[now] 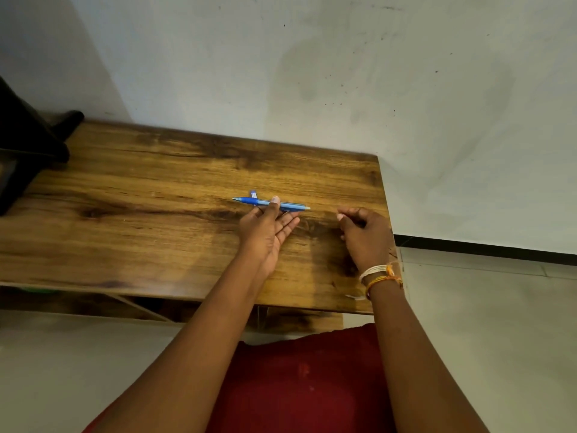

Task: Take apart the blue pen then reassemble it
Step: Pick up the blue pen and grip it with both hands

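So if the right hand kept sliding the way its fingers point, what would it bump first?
Probably the pen's pale end; the right hand points left toward it across bare table. Depth is hard to judge.

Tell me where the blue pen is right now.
The blue pen lies on the wooden table, right of centre, under the left hand's thumb.

Soft, even indoor light fills the scene, fairly bright on the wall (343, 73) and without harsh glare. The counter (156, 198) shows a faint sheen and diffuse shadows beneath each hand. Wide-angle distortion bends the edges; detail is slightly soft throughout, darkest at the far left.
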